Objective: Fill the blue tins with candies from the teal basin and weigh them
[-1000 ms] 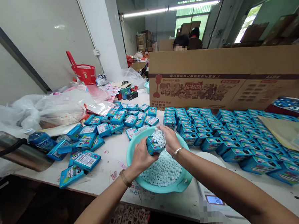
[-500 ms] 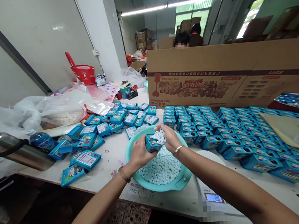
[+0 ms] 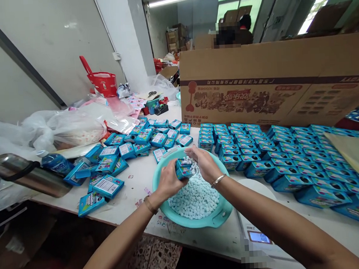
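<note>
- Box point(image 3: 183, 169) at frame centre, gripped by left hand point(image 3: 167, 180): keep it level over the basin point(image 3: 220, 216).
- Right hand point(image 3: 203, 163), cupped around candies point(image 3: 196, 196), should tip gently.

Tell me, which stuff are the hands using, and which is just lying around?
In use: left hand, right hand, small blue box, candies, teal basin.
Lying about: red basket, plastic bags, metal flask, big carton.

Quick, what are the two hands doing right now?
Left hand: closed around a small blue cardboard box over the teal plastic basin.
Right hand: cupped on the box's open top, pressing in pale blue candies.
</note>
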A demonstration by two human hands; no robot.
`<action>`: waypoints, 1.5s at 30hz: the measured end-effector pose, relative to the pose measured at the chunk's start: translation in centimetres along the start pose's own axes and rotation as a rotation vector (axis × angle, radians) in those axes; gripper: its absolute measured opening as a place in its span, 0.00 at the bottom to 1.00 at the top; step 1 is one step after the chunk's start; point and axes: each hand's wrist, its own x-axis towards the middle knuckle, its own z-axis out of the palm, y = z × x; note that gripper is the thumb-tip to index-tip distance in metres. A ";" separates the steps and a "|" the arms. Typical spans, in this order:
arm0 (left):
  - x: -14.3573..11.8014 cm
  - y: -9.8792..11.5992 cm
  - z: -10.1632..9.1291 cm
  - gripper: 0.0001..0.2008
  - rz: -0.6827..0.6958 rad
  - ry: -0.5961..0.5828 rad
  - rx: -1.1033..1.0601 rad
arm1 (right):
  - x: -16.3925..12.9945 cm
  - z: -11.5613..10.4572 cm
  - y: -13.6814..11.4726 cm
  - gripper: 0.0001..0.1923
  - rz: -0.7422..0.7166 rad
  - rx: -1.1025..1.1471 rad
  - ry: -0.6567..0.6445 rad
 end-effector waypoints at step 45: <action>-7.0 -0.6 -2.2 0.41 0.136 0.176 -0.665 | -1.0 -3.5 3.4 0.34 -0.047 -0.668 -0.376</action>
